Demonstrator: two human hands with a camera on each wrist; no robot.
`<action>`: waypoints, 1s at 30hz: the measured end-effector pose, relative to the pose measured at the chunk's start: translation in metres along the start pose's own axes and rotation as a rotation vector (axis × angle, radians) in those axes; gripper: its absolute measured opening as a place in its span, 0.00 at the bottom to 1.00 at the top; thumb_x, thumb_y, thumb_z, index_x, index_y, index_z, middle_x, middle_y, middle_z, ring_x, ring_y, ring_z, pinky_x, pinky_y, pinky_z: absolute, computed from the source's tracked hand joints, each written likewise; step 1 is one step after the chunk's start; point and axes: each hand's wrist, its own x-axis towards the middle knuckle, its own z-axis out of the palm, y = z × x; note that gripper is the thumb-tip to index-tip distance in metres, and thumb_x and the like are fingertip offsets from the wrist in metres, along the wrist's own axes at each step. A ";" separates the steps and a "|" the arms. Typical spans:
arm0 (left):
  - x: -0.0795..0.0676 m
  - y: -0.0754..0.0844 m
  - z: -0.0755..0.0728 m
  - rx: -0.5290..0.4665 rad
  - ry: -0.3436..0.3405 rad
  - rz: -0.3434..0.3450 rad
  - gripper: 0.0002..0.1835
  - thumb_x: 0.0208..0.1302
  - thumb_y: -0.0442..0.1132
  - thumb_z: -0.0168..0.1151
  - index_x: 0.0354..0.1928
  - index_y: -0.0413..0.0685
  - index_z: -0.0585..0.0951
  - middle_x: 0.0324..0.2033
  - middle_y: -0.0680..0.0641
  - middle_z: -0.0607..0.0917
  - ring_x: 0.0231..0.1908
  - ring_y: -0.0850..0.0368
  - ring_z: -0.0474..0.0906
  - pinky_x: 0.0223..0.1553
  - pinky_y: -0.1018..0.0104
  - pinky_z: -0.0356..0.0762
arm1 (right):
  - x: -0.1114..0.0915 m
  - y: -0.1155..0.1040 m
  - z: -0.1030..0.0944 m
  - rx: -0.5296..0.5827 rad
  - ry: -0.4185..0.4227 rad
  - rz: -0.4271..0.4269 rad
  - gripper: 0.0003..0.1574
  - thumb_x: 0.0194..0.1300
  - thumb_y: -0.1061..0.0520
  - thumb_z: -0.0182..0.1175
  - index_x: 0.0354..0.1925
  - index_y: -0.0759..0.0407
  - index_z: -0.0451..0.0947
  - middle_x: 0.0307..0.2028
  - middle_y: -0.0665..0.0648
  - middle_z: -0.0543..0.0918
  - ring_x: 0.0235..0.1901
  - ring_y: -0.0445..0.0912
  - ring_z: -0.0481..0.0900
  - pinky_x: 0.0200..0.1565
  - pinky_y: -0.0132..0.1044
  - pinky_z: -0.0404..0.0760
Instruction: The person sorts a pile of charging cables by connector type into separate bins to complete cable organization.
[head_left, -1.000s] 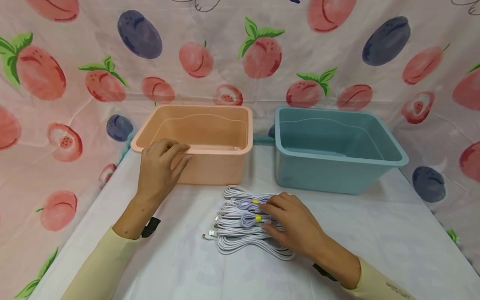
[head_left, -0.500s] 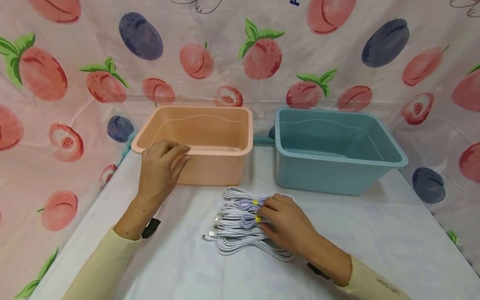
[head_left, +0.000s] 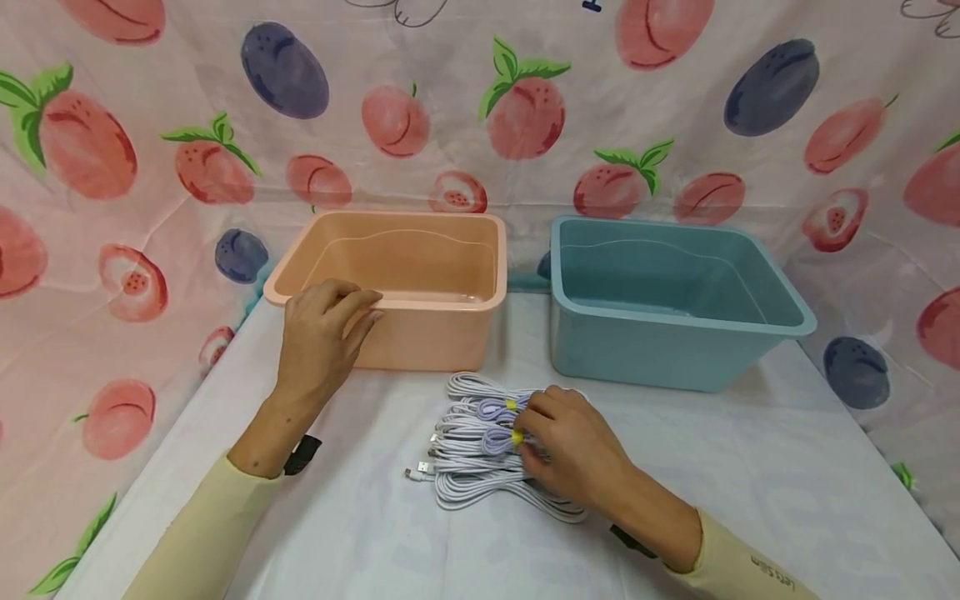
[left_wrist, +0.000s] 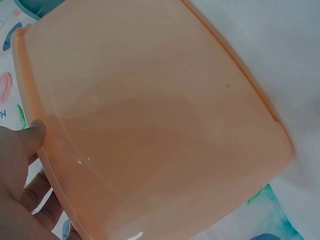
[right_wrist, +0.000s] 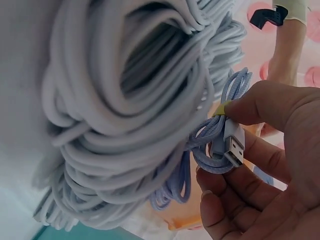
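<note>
My left hand (head_left: 318, 342) grips the near rim of an orange plastic bin (head_left: 431, 337); in the left wrist view the thumb lies on the outer side of the rim with the other fingers behind it. A coiled lavender USB cable (head_left: 497, 442) with a yellow tie is pinched by my right hand (head_left: 573, 446). In the right wrist view its USB plug (right_wrist: 234, 151) shows and the thumb touches the yellow tie. This coil sits on a stack of bundled white cables (head_left: 487, 490). Beside it lies a second lavender cable (head_left: 491, 409), also yellow-tied. My right hand hides part of the stack.
A blue-green bin (head_left: 645, 354) stands to the right of the orange one, with a narrow gap between them. Both are on a white-covered table (head_left: 360, 533). A fruit-print cloth (head_left: 450, 50) hangs behind. A loose USB plug (head_left: 423, 468) points left from the stack.
My right hand has moved slightly left and its fingers have closed on the nearer lavender cable. The left hand stays on the orange bin's rim.
</note>
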 end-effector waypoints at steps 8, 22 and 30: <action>0.001 0.000 0.000 0.000 0.003 0.000 0.10 0.63 0.35 0.78 0.46 0.46 0.91 0.42 0.42 0.85 0.45 0.40 0.82 0.46 0.41 0.71 | 0.005 0.001 -0.008 -0.003 0.004 0.009 0.12 0.52 0.59 0.76 0.36 0.53 0.85 0.34 0.48 0.80 0.35 0.44 0.78 0.41 0.40 0.82; 0.001 -0.001 0.001 -0.015 0.010 0.009 0.10 0.64 0.35 0.77 0.46 0.47 0.91 0.41 0.43 0.85 0.43 0.41 0.82 0.47 0.40 0.70 | 0.019 0.002 -0.023 0.008 0.004 0.069 0.11 0.55 0.61 0.75 0.37 0.54 0.85 0.34 0.48 0.79 0.33 0.42 0.77 0.35 0.36 0.81; 0.002 -0.001 0.000 -0.014 0.012 0.010 0.10 0.64 0.35 0.77 0.46 0.47 0.91 0.40 0.43 0.85 0.43 0.41 0.82 0.47 0.39 0.70 | 0.029 0.005 -0.028 0.031 0.049 0.046 0.10 0.56 0.62 0.74 0.37 0.54 0.84 0.34 0.48 0.79 0.32 0.43 0.77 0.36 0.38 0.82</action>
